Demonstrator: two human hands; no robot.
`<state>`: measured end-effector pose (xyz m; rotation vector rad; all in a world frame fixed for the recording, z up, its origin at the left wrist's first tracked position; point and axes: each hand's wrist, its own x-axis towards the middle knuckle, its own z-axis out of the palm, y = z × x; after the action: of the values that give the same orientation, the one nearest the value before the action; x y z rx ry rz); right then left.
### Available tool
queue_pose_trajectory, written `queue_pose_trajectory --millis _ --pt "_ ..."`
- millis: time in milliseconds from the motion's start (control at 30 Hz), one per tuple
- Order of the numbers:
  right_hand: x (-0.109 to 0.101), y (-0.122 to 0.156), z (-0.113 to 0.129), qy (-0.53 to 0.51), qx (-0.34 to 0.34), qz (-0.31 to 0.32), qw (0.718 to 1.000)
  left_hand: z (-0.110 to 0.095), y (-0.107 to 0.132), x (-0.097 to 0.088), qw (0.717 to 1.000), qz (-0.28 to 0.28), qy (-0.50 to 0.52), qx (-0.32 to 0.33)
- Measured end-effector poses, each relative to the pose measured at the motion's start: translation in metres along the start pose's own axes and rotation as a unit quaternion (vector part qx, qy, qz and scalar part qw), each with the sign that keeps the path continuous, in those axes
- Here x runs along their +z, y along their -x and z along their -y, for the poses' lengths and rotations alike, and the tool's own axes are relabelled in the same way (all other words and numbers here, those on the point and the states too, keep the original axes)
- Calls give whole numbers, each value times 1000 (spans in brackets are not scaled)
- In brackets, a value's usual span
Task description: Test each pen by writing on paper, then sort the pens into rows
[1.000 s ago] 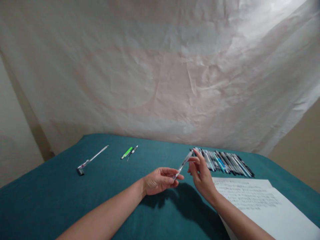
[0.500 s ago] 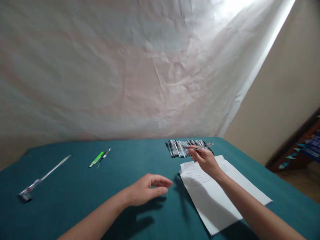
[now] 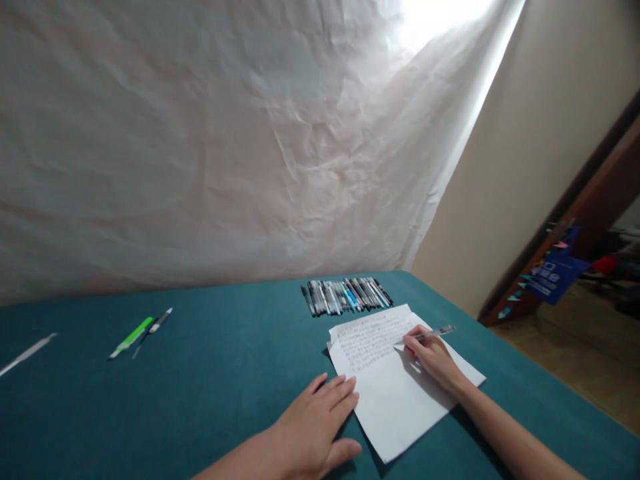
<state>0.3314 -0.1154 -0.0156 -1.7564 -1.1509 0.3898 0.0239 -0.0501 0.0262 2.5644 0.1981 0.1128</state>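
Observation:
My right hand (image 3: pixel 431 353) is closed around a clear-barrelled pen (image 3: pixel 440 331), whose tip is at or just above the top sheet of white paper (image 3: pixel 395 413). Lines of handwriting cover the upper part of that sheet; its lower part is blank. At the paper's left edge, my left hand (image 3: pixel 323 420) lies flat with fingers spread, its fingertips touching the edge. Nothing is in the left hand. Beyond the paper, several pens (image 3: pixel 345 297) lie side by side in a row.
To the left on the teal tabletop (image 3: pixel 225 373) lie a green box cutter (image 3: pixel 133 338), a slim pen-like tool (image 3: pixel 161 320) and, at the far left, a thin pale strip (image 3: pixel 27 353). A pale sheet (image 3: pixel 225 167) hangs behind the table. A door (image 3: pixel 545 267) stands at right.
My right hand has brought the pen from near the row of pens down to the paper. The left hand has come down flat at the sheet's edge. The view has swung right.

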Motion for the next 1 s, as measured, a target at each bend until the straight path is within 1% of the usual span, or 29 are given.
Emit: queue_pose_trajectory --millis 100,267,500,767,867,1000 --pt "1 0 -6 7 5 -14 1000 5 1 3 1000 1 -10 2" --pt "-1 1 -9 25 4 -26 999 5 2 5 1000 5 -16 -3" --pt "2 2 -8 35 -35 -34 998 5 1 5 1000 -8 -9 1" --pt "1 2 -12 12 -20 -16 1000 4 2 4 1000 -5 -5 -3" --pt "0 2 -13 32 -40 -17 999 3 1 3 1000 2 -6 -8" --pt "-1 1 -15 47 -37 -14 998 2 1 1 1000 7 -4 -7"
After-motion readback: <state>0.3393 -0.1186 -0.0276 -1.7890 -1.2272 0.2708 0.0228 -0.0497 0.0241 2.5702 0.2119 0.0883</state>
